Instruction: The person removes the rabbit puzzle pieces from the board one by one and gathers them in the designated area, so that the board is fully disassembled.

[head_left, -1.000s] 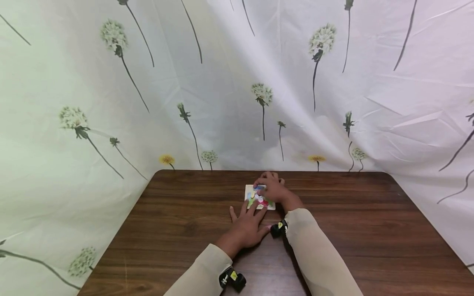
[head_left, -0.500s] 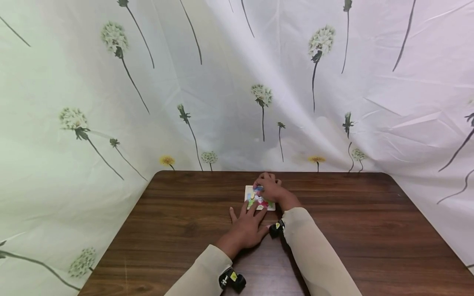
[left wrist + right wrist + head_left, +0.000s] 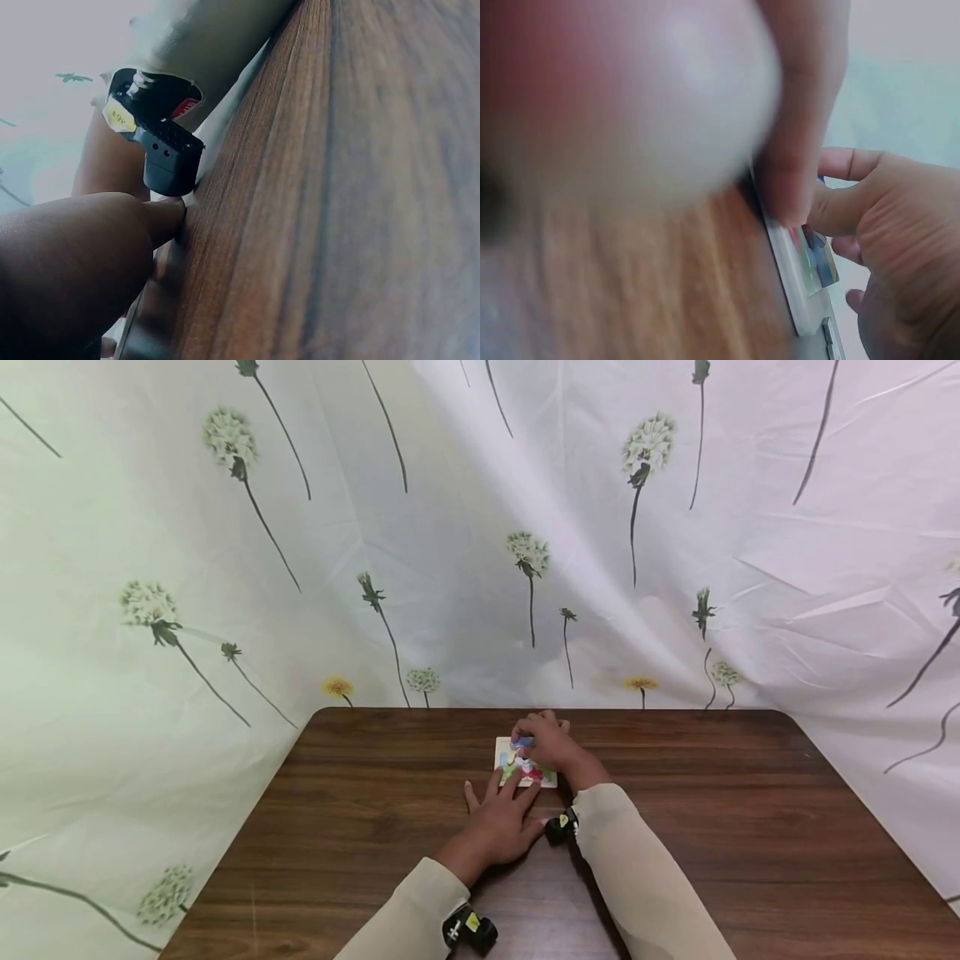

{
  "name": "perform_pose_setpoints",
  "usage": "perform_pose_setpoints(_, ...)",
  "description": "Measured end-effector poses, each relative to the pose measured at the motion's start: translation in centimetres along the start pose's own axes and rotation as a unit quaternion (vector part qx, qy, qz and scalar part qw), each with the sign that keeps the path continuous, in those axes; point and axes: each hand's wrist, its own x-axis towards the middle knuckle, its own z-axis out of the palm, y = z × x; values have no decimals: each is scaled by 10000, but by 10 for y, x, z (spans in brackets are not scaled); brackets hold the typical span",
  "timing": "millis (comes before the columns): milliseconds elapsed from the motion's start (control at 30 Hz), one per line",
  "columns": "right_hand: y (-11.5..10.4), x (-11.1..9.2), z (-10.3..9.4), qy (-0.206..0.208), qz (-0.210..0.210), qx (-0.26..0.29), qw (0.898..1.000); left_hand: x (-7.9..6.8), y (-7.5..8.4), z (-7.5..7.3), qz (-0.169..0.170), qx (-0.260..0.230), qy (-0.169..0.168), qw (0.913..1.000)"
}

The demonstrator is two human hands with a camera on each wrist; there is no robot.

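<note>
A small puzzle board [image 3: 503, 746] with a pale frame and a colourful cartoon picture lies flat toward the table's far side. My left hand [image 3: 497, 827] spreads its fingers, with several fingertips resting on the board's near edge. Over the far part of the board, my right hand [image 3: 551, 745] pinches a blue puzzle piece [image 3: 522, 742] between thumb and forefinger. In the right wrist view, a piece [image 3: 825, 264] stands tilted up from the board beneath the right hand [image 3: 911, 232]. Left-hand fingers [image 3: 799, 112] and a large blurred thumb fill the foreground there. The right hand hides the board's upper right.
The brown wooden table [image 3: 360, 827] extends on all sides of the board. Behind it hangs a white cloth [image 3: 450, 568] printed with dandelions. Each wrist carries a small black camera [image 3: 471, 928], and the right one hangs close by the left thumb.
The right hand's fingers draw in slightly over the board's far part, and its wrist shifts a little left. The left hand stays in place on the near edge.
</note>
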Motion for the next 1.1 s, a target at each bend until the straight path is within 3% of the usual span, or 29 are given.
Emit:
perform_pose_setpoints(233, 1, -2, -3, 307, -314, 165, 9989, 0, 1, 0, 11, -47, 10, 10000)
perform_pose_setpoints(467, 2, -6, -8, 436, -682, 991, 9918, 2, -1, 1, 28, -113, 23, 9999)
perform_pose_setpoints(600, 6, -9, -13, 631, -783, 1110, 9887, 2, -2, 2, 14, -171, -9, 9999)
perform_pose_setpoints(1100, 38, -33, -43, 668, -480, 1519, 9850, 2, -2, 2, -22, -248, -14, 9997)
